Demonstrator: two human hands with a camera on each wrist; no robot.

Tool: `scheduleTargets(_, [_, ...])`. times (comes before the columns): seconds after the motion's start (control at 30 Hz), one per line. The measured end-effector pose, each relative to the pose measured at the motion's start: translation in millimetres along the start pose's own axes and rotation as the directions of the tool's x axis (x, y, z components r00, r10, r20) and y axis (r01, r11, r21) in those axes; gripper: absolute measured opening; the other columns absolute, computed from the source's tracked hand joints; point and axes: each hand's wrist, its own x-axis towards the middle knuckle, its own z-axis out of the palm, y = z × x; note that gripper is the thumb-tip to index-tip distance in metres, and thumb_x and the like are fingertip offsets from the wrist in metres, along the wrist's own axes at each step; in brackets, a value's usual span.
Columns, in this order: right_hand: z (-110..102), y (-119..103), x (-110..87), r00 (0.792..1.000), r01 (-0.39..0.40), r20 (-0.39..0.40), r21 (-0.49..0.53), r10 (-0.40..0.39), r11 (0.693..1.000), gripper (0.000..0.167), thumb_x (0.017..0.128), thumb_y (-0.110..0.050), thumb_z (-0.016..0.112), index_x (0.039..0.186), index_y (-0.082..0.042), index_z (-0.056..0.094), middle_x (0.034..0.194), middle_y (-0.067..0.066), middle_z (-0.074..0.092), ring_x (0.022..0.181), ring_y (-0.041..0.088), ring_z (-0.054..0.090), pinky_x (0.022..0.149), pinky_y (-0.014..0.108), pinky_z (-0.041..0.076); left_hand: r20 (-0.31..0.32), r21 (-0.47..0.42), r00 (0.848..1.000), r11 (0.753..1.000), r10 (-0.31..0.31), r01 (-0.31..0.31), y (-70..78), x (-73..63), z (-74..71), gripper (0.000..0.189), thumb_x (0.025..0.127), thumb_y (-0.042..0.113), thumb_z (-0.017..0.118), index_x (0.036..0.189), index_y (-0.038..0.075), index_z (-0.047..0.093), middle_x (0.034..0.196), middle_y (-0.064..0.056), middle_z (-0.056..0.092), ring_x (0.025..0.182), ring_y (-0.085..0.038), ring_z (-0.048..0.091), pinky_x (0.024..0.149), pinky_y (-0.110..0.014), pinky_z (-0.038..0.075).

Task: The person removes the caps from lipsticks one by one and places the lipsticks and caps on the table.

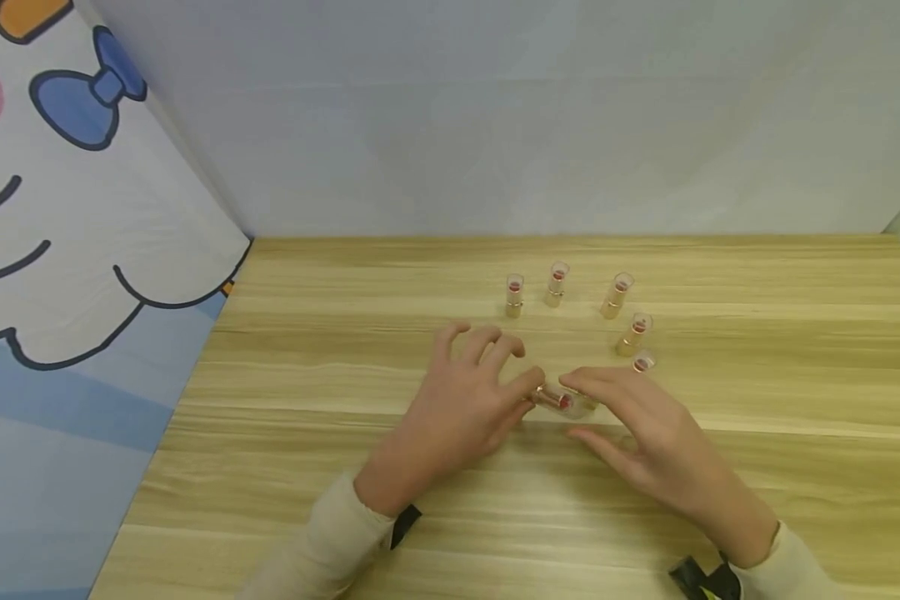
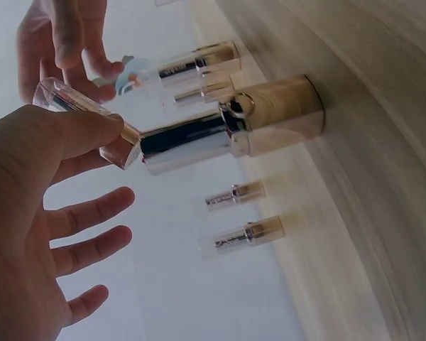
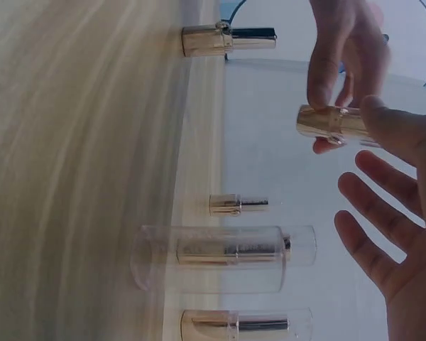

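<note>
My left hand [image 1: 457, 404] pinches a gold lipstick [image 1: 551, 398] by its base between thumb and index finger, the other fingers spread. The lipstick is tilted, its clear end with the red bullet pointing toward my right hand [image 1: 641, 425]. The right thumb and fingers stand apart on either side of that clear end; contact cannot be made out. In the left wrist view, an uncapped gold lipstick [image 2: 234, 124] stands upright close by. A clear cap [image 3: 209, 259] stands on the table in the right wrist view.
Several gold lipsticks with clear caps, among them one at the left [image 1: 514, 296] and one at the right [image 1: 634, 335], stand in an arc beyond my hands on the wooden table [image 1: 330, 333]. A pale cloth [image 1: 495, 150] hangs behind; a cartoon-printed cloth [image 1: 82, 275] is at left.
</note>
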Motion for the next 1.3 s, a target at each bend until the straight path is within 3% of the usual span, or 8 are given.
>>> scheduleTargets(0.23, [4,-1,-0.6,0.998,0.049,-0.041,0.009,-0.048,0.999,0.036,0.107,-0.031,0.061,0.115,0.002,0.075,0.11,0.011,0.076,0.101,0.024,0.07,0.111,0.016,0.045,-0.008,-0.008,0.999,0.999,0.048,-0.048,7.0,-3.6,-1.5,0.017,0.101,0.043,0.065,0.111,0.03,0.069,0.119,0.004,0.067,0.118,-0.023,0.061,0.108,-0.055,0.045])
scheduleTargets(0.33, [4,0,-1.4,0.997,0.044,-0.071,0.059,-0.04,0.997,0.035,0.106,-0.028,0.062,0.112,0.004,0.075,0.108,0.013,0.077,0.103,0.022,0.07,0.112,0.018,0.046,-0.061,0.0,0.995,0.996,0.085,-0.085,6.3,-4.9,0.8,0.02,0.103,0.041,0.062,0.115,0.028,0.07,0.115,0.007,0.07,0.115,-0.019,0.063,0.11,-0.053,0.044])
scheduleTargets(0.5, [5,0,-1.3,0.992,0.047,-0.125,0.107,-0.034,0.993,0.035,0.104,-0.026,0.066,0.11,0.007,0.075,0.106,0.017,0.077,0.108,0.018,0.069,0.111,0.021,0.048,-0.183,-0.004,0.973,0.99,0.138,-0.141,2.9,-5.7,3.2,0.025,0.102,0.033,0.065,0.123,0.022,0.074,0.11,0.01,0.076,0.107,-0.014,0.066,0.111,-0.049,0.045])
scheduleTargets(0.6, [6,-1,-1.0,0.988,0.053,-0.154,0.116,-0.035,0.992,0.035,0.103,-0.026,0.068,0.108,0.008,0.075,0.104,0.017,0.077,0.111,0.015,0.069,0.111,0.022,0.049,-0.218,-0.005,0.964,0.988,0.151,-0.156,1.1,-6.0,3.2,0.026,0.101,0.032,0.066,0.123,0.021,0.075,0.109,0.011,0.078,0.104,-0.014,0.067,0.111,-0.049,0.046])
scheduleTargets(0.87, [6,-3,0.4,0.982,0.068,-0.185,0.133,-0.043,0.989,0.035,0.101,-0.025,0.071,0.104,0.009,0.076,0.102,0.017,0.078,0.112,0.013,0.069,0.113,0.024,0.048,-0.205,-0.016,0.967,0.987,0.151,-0.158,-3.1,-7.1,0.5,0.026,0.1,0.036,0.068,0.122,0.023,0.076,0.109,0.012,0.078,0.104,-0.014,0.067,0.11,-0.049,0.046])
scheduleTargets(1.1, [5,-3,0.4,0.984,0.06,-0.174,0.157,-0.032,0.986,0.035,0.1,-0.026,0.071,0.105,0.008,0.076,0.104,0.015,0.078,0.114,0.012,0.068,0.112,0.022,0.047,-0.178,-0.013,0.971,0.986,0.162,-0.167,-5.8,-8.1,-2.9,0.026,0.104,0.036,0.062,0.125,0.026,0.074,0.112,0.013,0.077,0.108,-0.015,0.066,0.113,-0.05,0.043])
scheduleTargets(1.3, [6,-5,1.7,0.98,0.073,-0.193,0.109,-0.051,0.991,0.035,0.101,-0.027,0.071,0.103,0.007,0.077,0.099,0.016,0.078,0.108,0.017,0.069,0.112,0.023,0.046,-0.167,-0.026,0.973,0.986,0.157,-0.163,-6.7,-8.3,-4.7,0.025,0.105,0.036,0.062,0.124,0.027,0.074,0.112,0.013,0.077,0.109,-0.015,0.066,0.113,-0.05,0.043])
